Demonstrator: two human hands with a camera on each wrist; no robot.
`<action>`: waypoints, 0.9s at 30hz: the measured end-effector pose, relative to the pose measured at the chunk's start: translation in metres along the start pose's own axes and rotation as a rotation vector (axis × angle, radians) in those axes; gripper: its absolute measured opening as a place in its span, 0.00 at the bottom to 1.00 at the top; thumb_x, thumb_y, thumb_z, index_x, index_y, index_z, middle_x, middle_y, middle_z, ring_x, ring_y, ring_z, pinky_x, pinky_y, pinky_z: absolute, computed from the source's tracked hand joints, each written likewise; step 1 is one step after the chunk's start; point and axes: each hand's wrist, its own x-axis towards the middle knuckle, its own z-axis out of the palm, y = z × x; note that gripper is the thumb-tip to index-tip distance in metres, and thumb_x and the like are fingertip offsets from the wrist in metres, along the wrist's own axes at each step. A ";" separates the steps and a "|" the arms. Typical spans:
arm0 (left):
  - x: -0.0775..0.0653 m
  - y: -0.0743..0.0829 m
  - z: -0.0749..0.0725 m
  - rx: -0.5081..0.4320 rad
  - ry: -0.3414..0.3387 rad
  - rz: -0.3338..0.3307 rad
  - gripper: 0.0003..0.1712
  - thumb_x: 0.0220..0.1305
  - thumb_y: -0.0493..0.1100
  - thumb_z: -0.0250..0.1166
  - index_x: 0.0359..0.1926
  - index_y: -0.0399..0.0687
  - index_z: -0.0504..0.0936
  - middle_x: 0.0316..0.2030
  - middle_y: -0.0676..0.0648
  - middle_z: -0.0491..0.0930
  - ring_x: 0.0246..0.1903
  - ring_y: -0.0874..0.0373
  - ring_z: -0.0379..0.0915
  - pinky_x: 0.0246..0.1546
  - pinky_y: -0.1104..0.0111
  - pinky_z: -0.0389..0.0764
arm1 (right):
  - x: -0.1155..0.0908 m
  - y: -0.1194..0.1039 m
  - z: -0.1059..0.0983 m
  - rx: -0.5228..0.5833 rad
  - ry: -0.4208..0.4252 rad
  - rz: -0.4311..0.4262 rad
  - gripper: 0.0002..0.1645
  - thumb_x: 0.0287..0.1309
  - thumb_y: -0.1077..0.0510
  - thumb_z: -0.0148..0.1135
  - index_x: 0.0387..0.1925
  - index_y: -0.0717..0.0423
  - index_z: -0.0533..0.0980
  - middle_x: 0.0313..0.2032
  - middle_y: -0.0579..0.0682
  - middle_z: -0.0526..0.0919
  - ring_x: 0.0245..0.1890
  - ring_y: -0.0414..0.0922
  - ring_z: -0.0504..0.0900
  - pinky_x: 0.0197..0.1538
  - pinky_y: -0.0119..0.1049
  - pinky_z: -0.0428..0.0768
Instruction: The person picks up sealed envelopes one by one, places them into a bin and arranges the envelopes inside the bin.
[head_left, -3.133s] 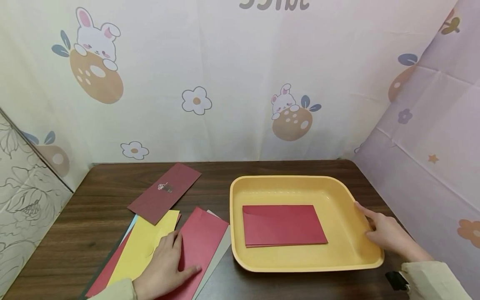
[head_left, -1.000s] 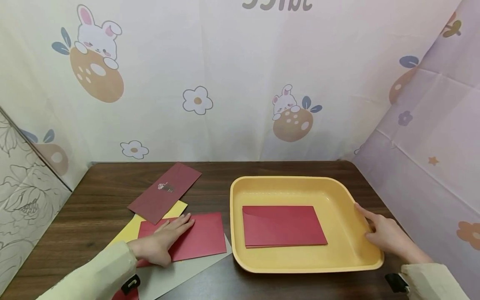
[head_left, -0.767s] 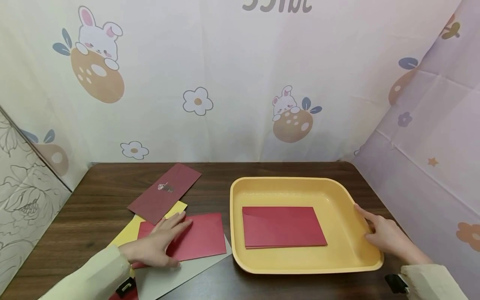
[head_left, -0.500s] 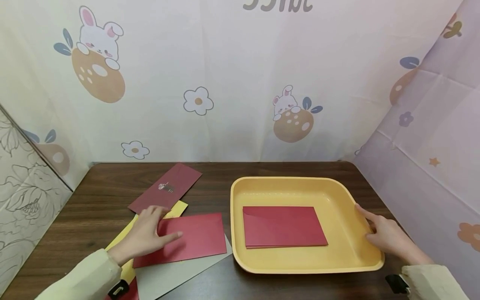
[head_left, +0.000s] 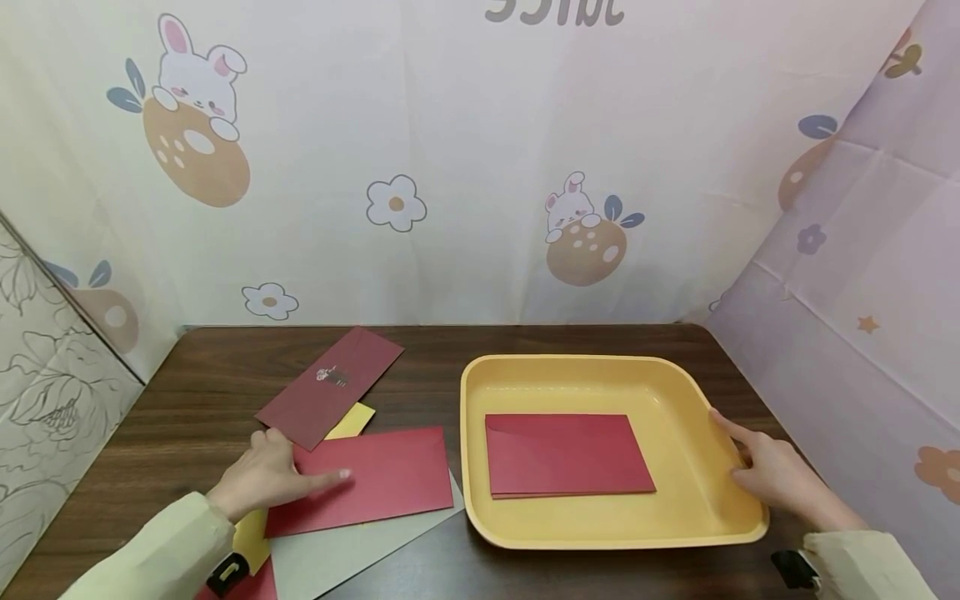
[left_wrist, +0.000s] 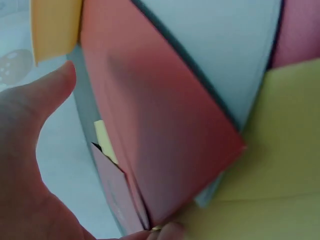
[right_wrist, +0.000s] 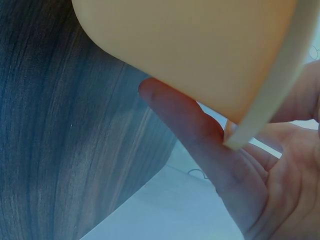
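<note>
1. My left hand (head_left: pixel 262 473): thumb and fingers apart, at the left end of a red rectangular paper envelope (head_left: pixel 390 471).
2. My right hand (head_left: pixel 776 471): clamped on the right rim of a yellow rounded-rectangular tray (head_left: pixel 697 500).
3. Under the envelope, left of the tray: grey paper (head_left: pixel 337 557) and yellow paper (head_left: pixel 253 537).
4. Beyond: a maroon printed rectangular envelope (head_left: pixel 337 379), lying aslant.
5. Inside the tray: another red rectangular envelope (head_left: pixel 570 454).
6. Beneath: the dark wood-grain worktop (head_left: pixel 187 383).
</note>
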 end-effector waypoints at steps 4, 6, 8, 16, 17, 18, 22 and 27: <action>0.004 -0.005 0.004 0.013 0.005 -0.019 0.64 0.37 0.72 0.72 0.53 0.20 0.59 0.37 0.32 0.63 0.30 0.48 0.68 0.25 0.61 0.70 | 0.000 0.000 0.000 0.005 -0.005 0.000 0.47 0.45 0.67 0.56 0.70 0.68 0.53 0.16 0.48 0.69 0.14 0.40 0.63 0.20 0.33 0.66; 0.005 -0.007 0.006 0.024 0.013 -0.032 0.64 0.34 0.71 0.74 0.50 0.19 0.58 0.37 0.32 0.63 0.29 0.48 0.68 0.26 0.60 0.71 | 0.000 -0.001 0.000 0.007 -0.009 0.002 0.47 0.45 0.67 0.56 0.70 0.67 0.52 0.17 0.48 0.71 0.14 0.41 0.63 0.20 0.33 0.66; 0.006 -0.007 0.007 0.029 0.022 -0.039 0.65 0.32 0.71 0.75 0.49 0.19 0.57 0.36 0.31 0.64 0.30 0.48 0.69 0.26 0.58 0.71 | 0.000 0.000 0.000 0.004 -0.009 0.004 0.48 0.45 0.67 0.56 0.70 0.67 0.52 0.16 0.48 0.70 0.13 0.40 0.62 0.20 0.33 0.65; 0.007 -0.007 0.009 -0.003 0.032 -0.055 0.65 0.29 0.68 0.78 0.48 0.19 0.56 0.37 0.31 0.66 0.32 0.45 0.69 0.30 0.56 0.71 | -0.001 -0.001 0.000 0.000 -0.002 0.006 0.48 0.44 0.67 0.55 0.70 0.67 0.53 0.16 0.48 0.70 0.13 0.40 0.61 0.20 0.33 0.65; 0.008 -0.007 0.009 -0.012 0.030 -0.057 0.65 0.29 0.68 0.78 0.48 0.19 0.56 0.37 0.31 0.66 0.33 0.45 0.69 0.31 0.55 0.71 | -0.001 -0.001 -0.001 0.002 -0.002 0.006 0.48 0.44 0.67 0.55 0.70 0.67 0.53 0.16 0.48 0.70 0.13 0.40 0.61 0.20 0.33 0.65; 0.008 -0.007 0.009 -0.022 0.028 -0.058 0.65 0.30 0.67 0.78 0.49 0.19 0.56 0.38 0.30 0.66 0.33 0.44 0.68 0.32 0.55 0.71 | -0.001 -0.001 -0.001 0.003 -0.002 0.006 0.48 0.44 0.67 0.55 0.70 0.67 0.53 0.16 0.48 0.70 0.14 0.40 0.61 0.20 0.33 0.65; 0.010 -0.009 0.010 -0.078 0.027 -0.074 0.63 0.34 0.63 0.78 0.50 0.18 0.54 0.41 0.27 0.63 0.35 0.42 0.68 0.36 0.53 0.72 | -0.001 -0.001 -0.001 0.007 -0.003 0.007 0.48 0.44 0.67 0.55 0.70 0.67 0.52 0.17 0.48 0.71 0.14 0.41 0.63 0.21 0.33 0.65; 0.011 -0.010 0.007 -0.137 0.033 -0.073 0.55 0.42 0.57 0.76 0.49 0.16 0.57 0.44 0.23 0.62 0.38 0.40 0.67 0.40 0.53 0.73 | 0.000 -0.001 -0.002 0.011 -0.006 0.007 0.48 0.44 0.67 0.55 0.70 0.67 0.52 0.19 0.49 0.74 0.15 0.42 0.65 0.21 0.33 0.66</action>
